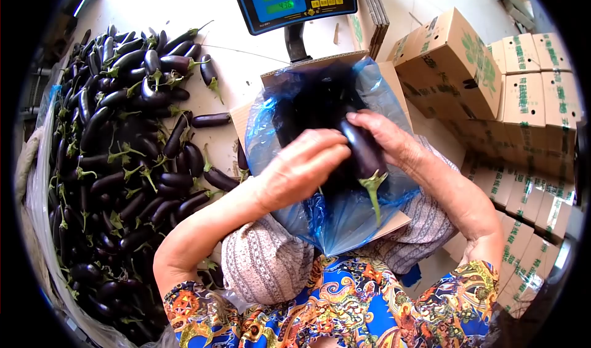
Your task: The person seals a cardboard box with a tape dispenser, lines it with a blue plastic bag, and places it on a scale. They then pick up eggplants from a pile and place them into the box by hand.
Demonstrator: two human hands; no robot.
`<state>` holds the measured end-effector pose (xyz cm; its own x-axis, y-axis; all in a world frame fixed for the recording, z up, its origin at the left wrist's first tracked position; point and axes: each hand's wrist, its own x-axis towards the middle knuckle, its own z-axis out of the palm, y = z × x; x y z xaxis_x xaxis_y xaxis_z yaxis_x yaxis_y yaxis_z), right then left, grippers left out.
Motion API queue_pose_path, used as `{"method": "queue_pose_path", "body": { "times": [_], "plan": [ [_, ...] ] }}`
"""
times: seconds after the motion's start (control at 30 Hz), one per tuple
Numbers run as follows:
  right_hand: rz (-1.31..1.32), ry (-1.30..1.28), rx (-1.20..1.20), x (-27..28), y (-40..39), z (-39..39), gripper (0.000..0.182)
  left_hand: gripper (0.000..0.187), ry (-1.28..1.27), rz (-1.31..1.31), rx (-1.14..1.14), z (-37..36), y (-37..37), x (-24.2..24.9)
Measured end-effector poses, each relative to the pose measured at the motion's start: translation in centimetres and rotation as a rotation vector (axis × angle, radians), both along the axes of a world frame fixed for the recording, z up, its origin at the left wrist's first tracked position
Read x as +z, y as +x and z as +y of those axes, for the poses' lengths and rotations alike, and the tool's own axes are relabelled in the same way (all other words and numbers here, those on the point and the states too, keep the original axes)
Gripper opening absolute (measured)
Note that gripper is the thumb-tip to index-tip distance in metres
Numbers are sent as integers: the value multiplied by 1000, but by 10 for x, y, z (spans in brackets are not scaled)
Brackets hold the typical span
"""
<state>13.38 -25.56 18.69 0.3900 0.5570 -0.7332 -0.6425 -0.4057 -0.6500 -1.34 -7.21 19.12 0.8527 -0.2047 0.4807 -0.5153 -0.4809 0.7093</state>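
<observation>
My right hand [389,140] grips a dark purple eggplant [364,149], thumb along its upper end; its green stem points down towards my lap. Close against its left side is my left hand [303,167], with fingers curled together and slightly blurred. Whatever those fingers may hold is hidden. Both hands are over a cardboard box [314,61] lined with a clear blue plastic bag [261,135]. More dark eggplants [308,105] lie inside the bag, in deep shadow. The bag's near edge hangs over the box's front, between my knees.
A large heap of eggplants [123,182] covers the left side, bordered by clear plastic sheeting [40,182]. Behind the box stands a digital scale display [295,0] with green lit figures. Folded cardboard [372,15] leans beside it. Printed cartons [523,101] are stacked at the right.
</observation>
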Motion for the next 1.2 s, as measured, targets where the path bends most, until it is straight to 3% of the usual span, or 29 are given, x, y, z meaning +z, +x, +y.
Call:
{"method": "queue_pose_path", "body": {
  "times": [0.07,0.17,0.23,0.37,0.47,0.5,0.53,0.63,0.7,0.83,0.93,1.07,1.17,1.2],
  "plan": [
    [-12,30,-48,8,3,-3,36,44,119,65,123,18,-2,-3],
    [-20,10,-62,18,1,0,37,46,318,165,117,19,1,-7],
    [-69,-8,-30,14,0,1,38,44,613,245,-8,8,5,-13],
    [-71,-26,5,12,1,0,41,29,882,156,-129,-4,24,-33],
    [-15,-46,72,15,11,-1,48,24,793,57,-67,9,24,-22],
    [-76,-56,90,14,10,-1,50,25,790,62,-42,16,23,-14],
    [-139,-67,106,13,6,1,52,28,537,-6,74,26,22,-9],
    [-368,-169,253,9,-1,8,71,42,373,-98,380,45,7,29],
    [-535,-254,312,-9,-11,18,75,39,377,-157,429,46,-2,44],
    [-865,-352,435,-32,-41,53,69,43,414,-298,451,40,-21,33],
    [-1335,-370,648,-46,-46,67,66,42,379,-265,502,42,-36,29],
    [-1477,-243,510,-63,-69,50,66,43,345,-271,417,46,-46,16],
    [-1716,-198,536,-84,-62,43,66,45,324,-319,299,44,-43,17],
    [-1685,-259,570,-85,-62,44,66,44,299,-311,285,44,-41,23]
  ]
}}
